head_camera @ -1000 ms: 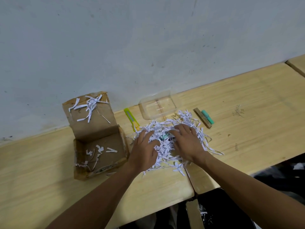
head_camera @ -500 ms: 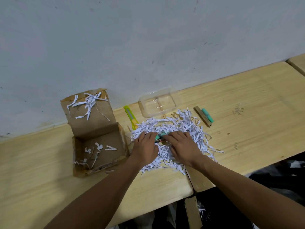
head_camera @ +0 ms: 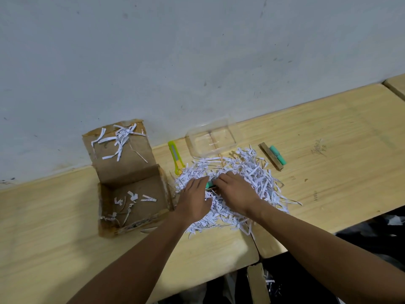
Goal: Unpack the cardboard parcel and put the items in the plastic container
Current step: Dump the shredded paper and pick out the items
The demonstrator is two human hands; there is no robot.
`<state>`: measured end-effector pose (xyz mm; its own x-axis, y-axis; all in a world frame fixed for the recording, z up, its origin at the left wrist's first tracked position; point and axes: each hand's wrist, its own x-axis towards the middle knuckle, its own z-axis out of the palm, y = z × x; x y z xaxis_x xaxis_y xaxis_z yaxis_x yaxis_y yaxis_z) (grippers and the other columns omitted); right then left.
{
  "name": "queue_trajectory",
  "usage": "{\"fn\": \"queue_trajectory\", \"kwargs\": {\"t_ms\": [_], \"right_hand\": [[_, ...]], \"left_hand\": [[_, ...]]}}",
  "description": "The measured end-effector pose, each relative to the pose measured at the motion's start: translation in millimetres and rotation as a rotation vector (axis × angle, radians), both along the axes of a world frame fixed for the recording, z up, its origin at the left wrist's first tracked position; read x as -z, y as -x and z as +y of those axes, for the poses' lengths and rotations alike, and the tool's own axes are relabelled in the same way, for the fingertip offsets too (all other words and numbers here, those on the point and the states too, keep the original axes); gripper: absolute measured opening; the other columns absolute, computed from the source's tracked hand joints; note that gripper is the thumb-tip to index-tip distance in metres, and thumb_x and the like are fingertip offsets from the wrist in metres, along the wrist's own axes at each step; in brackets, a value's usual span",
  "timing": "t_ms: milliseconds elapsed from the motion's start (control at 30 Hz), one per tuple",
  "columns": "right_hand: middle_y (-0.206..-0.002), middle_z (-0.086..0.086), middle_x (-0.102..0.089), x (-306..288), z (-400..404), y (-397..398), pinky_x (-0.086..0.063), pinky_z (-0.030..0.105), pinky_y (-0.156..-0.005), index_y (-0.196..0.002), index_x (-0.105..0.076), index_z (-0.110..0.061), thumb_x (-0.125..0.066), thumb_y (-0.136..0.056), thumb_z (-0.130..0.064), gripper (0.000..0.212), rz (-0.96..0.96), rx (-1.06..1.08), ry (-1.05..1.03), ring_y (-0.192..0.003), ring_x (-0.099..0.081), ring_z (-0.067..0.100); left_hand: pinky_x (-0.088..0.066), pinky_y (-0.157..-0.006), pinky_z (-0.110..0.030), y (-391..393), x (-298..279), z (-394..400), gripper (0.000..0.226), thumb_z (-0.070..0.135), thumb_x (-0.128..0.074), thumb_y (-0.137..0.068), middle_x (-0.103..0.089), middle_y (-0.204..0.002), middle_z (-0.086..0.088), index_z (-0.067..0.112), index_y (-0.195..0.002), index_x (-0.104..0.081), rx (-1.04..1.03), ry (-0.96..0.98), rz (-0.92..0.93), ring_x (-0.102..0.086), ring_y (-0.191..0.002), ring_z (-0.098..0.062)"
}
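Both hands dig in the shredded paper [head_camera: 245, 178] at frame centre: left hand [head_camera: 194, 199] flat, grip released; right hand [head_camera: 237, 193] grasping a green-capped stick [head_camera: 209, 184].

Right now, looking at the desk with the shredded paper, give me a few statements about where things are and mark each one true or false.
1. The cardboard box lies open with only a few paper strips inside. True.
2. The plastic container already holds a green item. False: nothing coloured shows inside it.
3. Both hands are in the shredded paper pile, the left hand and right hand meeting around a small green item. True.
4. The yellow utility knife lies to the right of the container. False: it lies to its left, between box and container.
5. A wooden stick with a green piece lies on the desk right of the pile, outside the container. True.
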<state>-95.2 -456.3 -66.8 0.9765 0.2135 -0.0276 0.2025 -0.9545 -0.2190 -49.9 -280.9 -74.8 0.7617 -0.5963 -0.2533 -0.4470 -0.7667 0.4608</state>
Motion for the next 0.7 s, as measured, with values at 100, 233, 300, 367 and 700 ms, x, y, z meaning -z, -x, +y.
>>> {"fn": "queue_trajectory", "kwargs": {"t_ms": [100, 233, 300, 367, 700], "right_hand": [[-0.122, 0.011, -0.052, -3, 4, -8, -0.042, 0.044, -0.089, -0.128, -0.053, -0.014, -0.062, -0.090, -0.027, 0.040, 0.120, 0.023, 0.086, -0.111, -0.049, 0.032], [-0.134, 0.010, -0.047, -10, 3, -18, -0.033, 0.044, -0.102, -0.136, -0.044, -0.016, -0.052, -0.096, -0.032, 0.044, 0.184, 0.058, 0.193, -0.125, -0.039, 0.031], [-0.133, 0.009, -0.049, -12, 1, -20, -0.032, 0.043, -0.102, -0.134, -0.047, -0.016, -0.051, -0.096, -0.035, 0.043, 0.190, 0.044, 0.225, -0.126, -0.038, 0.030], [-0.128, 0.007, -0.053, -12, -3, -18, -0.032, 0.042, -0.098, -0.130, -0.051, -0.016, -0.050, -0.094, -0.044, 0.046, 0.156, 0.049, 0.175, -0.122, -0.040, 0.029], [-0.096, -0.007, -0.059, -50, -26, 9, -0.054, 0.023, -0.063, -0.124, -0.059, -0.015, -0.070, -0.088, -0.028, 0.039, 0.129, 0.477, -0.804, -0.082, -0.063, 0.014]], "left_hand": [[-0.026, -0.115, -0.040, 1, -7, 4, 0.071, 0.027, -0.059, -0.094, -0.032, -0.154, -0.010, 0.010, -0.152, -0.021, -0.007, 0.066, 0.015, -0.025, -0.144, -0.029], [-0.025, -0.115, -0.037, -2, -11, 7, 0.073, 0.023, -0.060, -0.093, -0.032, -0.153, -0.015, 0.006, -0.152, -0.019, 0.001, 0.104, 0.054, -0.027, -0.143, -0.030], [-0.026, -0.114, -0.036, -3, -10, 7, 0.074, 0.024, -0.061, -0.093, -0.033, -0.153, -0.015, 0.006, -0.152, -0.019, -0.011, 0.112, 0.075, -0.028, -0.143, -0.029], [-0.027, -0.113, -0.034, -3, -11, 7, 0.077, 0.024, -0.061, -0.093, -0.031, -0.154, -0.013, 0.009, -0.153, -0.016, -0.042, 0.129, 0.115, -0.028, -0.143, -0.028], [-0.027, -0.115, -0.037, -3, -17, 6, 0.077, 0.030, -0.058, -0.095, -0.026, -0.157, -0.009, 0.014, -0.154, -0.012, -0.077, 0.076, 0.156, -0.023, -0.145, -0.026]]}}
